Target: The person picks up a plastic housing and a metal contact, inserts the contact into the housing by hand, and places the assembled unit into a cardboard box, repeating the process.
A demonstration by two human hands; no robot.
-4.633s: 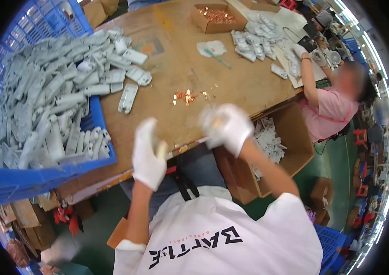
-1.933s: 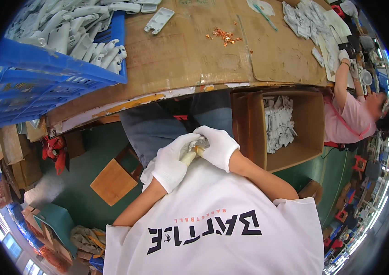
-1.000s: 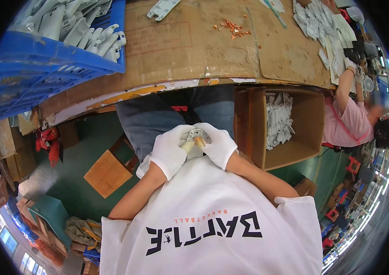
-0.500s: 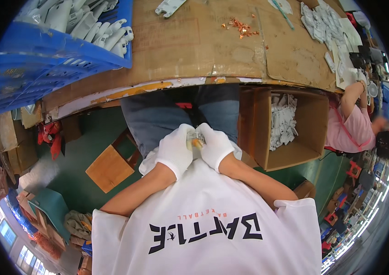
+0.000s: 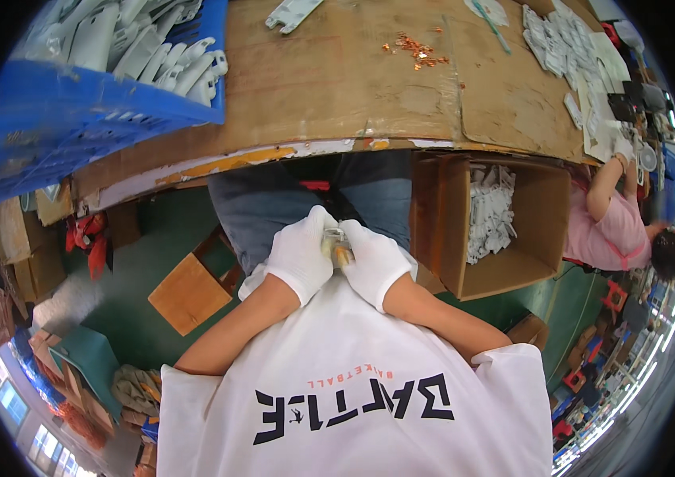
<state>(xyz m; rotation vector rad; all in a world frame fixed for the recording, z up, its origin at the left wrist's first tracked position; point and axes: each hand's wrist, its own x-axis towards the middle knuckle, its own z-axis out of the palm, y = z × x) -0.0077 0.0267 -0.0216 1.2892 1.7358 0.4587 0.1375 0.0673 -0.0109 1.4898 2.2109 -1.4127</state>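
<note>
My left hand point(image 5: 301, 250) and my right hand point(image 5: 370, 259), both in white knit gloves, meet close to my body above my lap. Between them is a small clear object point(image 5: 340, 248) with a yellow-orange part low on it. Fingers of both hands close on its sides, so much of it is covered and its kind does not show. Beyond my hands, a small heap of copper-coloured metal pieces point(image 5: 418, 52) lies on the cardboard-covered table point(image 5: 337, 95). One light grey plastic part point(image 5: 293, 13) lies near the table's far side.
At the left a blue crate point(image 5: 99, 103) holds many light grey plastic parts point(image 5: 95, 40). An open cardboard box point(image 5: 512, 274) with white parts stands right of my legs. A wooden stool point(image 5: 190, 294) is on the floor. A co-worker in pink point(image 5: 611, 222) sits at far right.
My hands stay together on the small clear object, which has turned slightly between my fingers. The co-worker's arm at the right has shifted a little.
</note>
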